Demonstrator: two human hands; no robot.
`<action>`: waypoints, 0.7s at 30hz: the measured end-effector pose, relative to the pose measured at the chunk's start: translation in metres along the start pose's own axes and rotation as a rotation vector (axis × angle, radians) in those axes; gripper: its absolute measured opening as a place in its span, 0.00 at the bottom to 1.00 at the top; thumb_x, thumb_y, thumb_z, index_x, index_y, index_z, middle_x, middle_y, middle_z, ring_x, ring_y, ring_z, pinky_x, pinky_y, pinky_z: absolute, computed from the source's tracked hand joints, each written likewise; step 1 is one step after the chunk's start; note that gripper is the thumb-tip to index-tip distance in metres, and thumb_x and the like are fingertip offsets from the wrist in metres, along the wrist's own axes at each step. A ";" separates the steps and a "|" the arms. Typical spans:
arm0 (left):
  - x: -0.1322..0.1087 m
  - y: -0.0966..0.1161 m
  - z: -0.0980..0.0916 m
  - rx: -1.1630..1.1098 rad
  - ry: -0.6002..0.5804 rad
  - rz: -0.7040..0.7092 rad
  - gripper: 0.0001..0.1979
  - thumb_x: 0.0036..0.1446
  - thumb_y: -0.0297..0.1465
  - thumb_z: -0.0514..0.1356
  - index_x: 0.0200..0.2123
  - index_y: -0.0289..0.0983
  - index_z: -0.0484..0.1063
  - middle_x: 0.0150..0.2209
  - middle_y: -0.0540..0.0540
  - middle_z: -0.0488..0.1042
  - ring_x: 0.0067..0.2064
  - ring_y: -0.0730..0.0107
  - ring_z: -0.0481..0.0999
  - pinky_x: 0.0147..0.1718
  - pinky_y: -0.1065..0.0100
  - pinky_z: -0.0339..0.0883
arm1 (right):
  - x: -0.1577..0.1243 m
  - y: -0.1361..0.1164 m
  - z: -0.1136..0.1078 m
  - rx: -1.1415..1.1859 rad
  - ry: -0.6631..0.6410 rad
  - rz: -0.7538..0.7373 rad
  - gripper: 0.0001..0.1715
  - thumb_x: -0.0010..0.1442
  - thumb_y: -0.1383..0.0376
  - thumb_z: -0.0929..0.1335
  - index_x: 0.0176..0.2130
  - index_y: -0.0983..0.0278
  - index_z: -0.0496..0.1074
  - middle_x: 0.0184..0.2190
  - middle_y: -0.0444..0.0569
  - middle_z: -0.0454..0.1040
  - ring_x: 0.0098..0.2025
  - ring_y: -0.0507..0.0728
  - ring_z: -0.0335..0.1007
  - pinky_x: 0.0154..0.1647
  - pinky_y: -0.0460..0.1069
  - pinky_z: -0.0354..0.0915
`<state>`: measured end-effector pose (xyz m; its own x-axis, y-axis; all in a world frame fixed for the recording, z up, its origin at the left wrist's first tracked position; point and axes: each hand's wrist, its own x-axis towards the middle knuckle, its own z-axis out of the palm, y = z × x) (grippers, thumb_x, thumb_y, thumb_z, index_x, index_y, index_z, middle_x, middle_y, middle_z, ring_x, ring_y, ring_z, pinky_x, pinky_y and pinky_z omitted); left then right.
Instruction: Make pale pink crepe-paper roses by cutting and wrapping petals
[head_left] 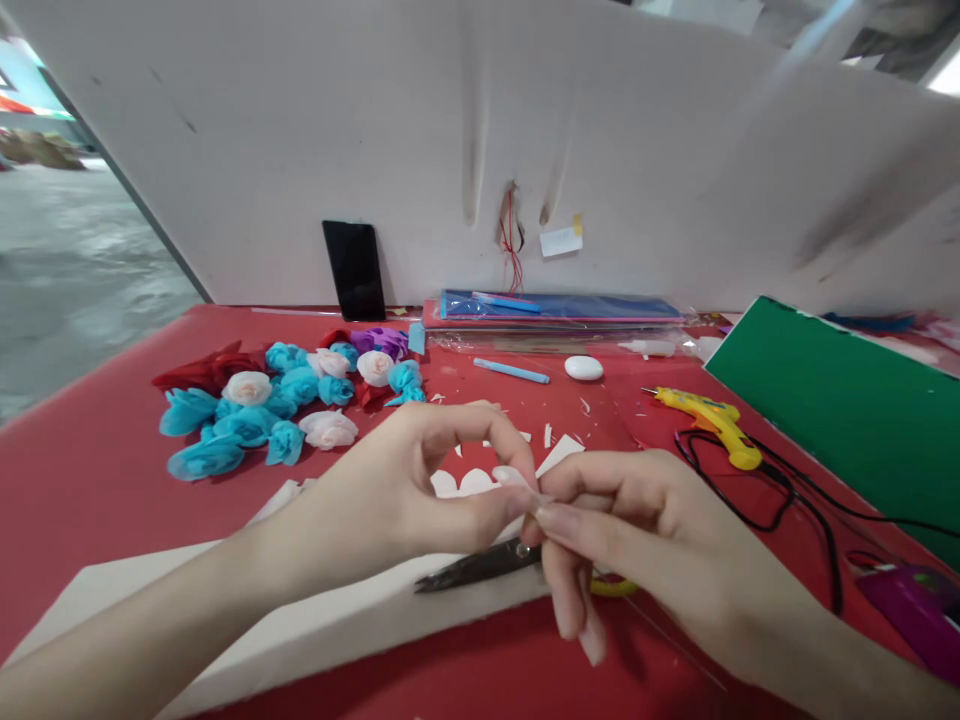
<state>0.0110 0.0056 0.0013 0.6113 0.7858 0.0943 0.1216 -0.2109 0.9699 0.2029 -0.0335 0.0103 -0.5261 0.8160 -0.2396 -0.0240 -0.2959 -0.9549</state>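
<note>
Fingertips point(559, 518) of left hand point(442, 490) and right hand point(649, 530) pinch pale scrap point(541, 498).

Dull, dark metal long-bladed scissors point(472, 570) here, smooth, matt off-white papery strip point(315, 630)! Smooth yellow plastic pistol-shaped glue gun point(701, 412), and there, crinkled blue papery roses point(249, 425)!

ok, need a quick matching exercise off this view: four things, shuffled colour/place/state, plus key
Things:
1. phone
2. glue gun
3. scissors
4. right hand

Descriptions:
A. dark blades over the pale sheet
B. fingertips meeting those of the left hand
C. yellow, with a black cord beside it
D. propped up against the white wall

Pairs: 1-D, 2-C, 3-A, 4-B
</note>
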 end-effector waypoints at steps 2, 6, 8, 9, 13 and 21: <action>0.001 -0.001 0.001 0.004 0.013 -0.008 0.07 0.56 0.32 0.61 0.26 0.39 0.70 0.24 0.55 0.73 0.29 0.73 0.71 0.29 0.72 0.65 | 0.001 0.001 -0.001 0.054 -0.029 0.003 0.12 0.64 0.61 0.67 0.31 0.65 0.69 0.20 0.43 0.72 0.19 0.46 0.66 0.23 0.41 0.62; 0.003 -0.002 0.000 0.023 0.046 -0.017 0.09 0.56 0.33 0.61 0.25 0.39 0.70 0.22 0.55 0.73 0.27 0.74 0.69 0.26 0.74 0.63 | 0.002 0.003 0.002 -0.073 0.034 -0.035 0.12 0.64 0.62 0.65 0.31 0.65 0.69 0.20 0.43 0.72 0.18 0.46 0.66 0.22 0.42 0.63; 0.004 -0.002 0.000 0.035 0.068 -0.022 0.08 0.55 0.33 0.61 0.25 0.39 0.71 0.23 0.54 0.74 0.27 0.73 0.70 0.26 0.74 0.64 | 0.001 0.004 0.005 -0.276 0.128 -0.114 0.11 0.63 0.63 0.65 0.30 0.65 0.70 0.20 0.43 0.71 0.19 0.47 0.66 0.22 0.42 0.61; 0.004 -0.002 0.001 0.046 0.082 -0.025 0.08 0.55 0.33 0.61 0.25 0.39 0.71 0.24 0.53 0.74 0.28 0.73 0.71 0.26 0.74 0.64 | 0.000 0.005 0.006 -0.388 0.176 -0.162 0.11 0.62 0.63 0.65 0.30 0.65 0.70 0.20 0.43 0.72 0.19 0.48 0.66 0.21 0.42 0.60; 0.002 -0.001 0.003 0.163 0.158 -0.031 0.07 0.53 0.33 0.63 0.24 0.39 0.72 0.25 0.52 0.75 0.31 0.70 0.73 0.23 0.75 0.61 | -0.001 0.012 0.006 -0.732 0.304 -0.335 0.12 0.63 0.64 0.65 0.29 0.63 0.72 0.17 0.43 0.73 0.18 0.50 0.68 0.19 0.44 0.56; -0.002 -0.002 0.007 0.208 0.216 -0.034 0.06 0.52 0.34 0.63 0.25 0.41 0.72 0.26 0.53 0.75 0.32 0.69 0.72 0.18 0.75 0.56 | 0.001 0.023 0.004 -1.176 0.498 -0.672 0.18 0.64 0.70 0.63 0.23 0.63 0.71 0.17 0.42 0.73 0.18 0.49 0.66 0.23 0.44 0.59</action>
<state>0.0149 0.0007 -0.0027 0.4265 0.8952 0.1293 0.3106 -0.2792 0.9086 0.1986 -0.0413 -0.0111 -0.3451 0.7915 0.5044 0.6868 0.5793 -0.4390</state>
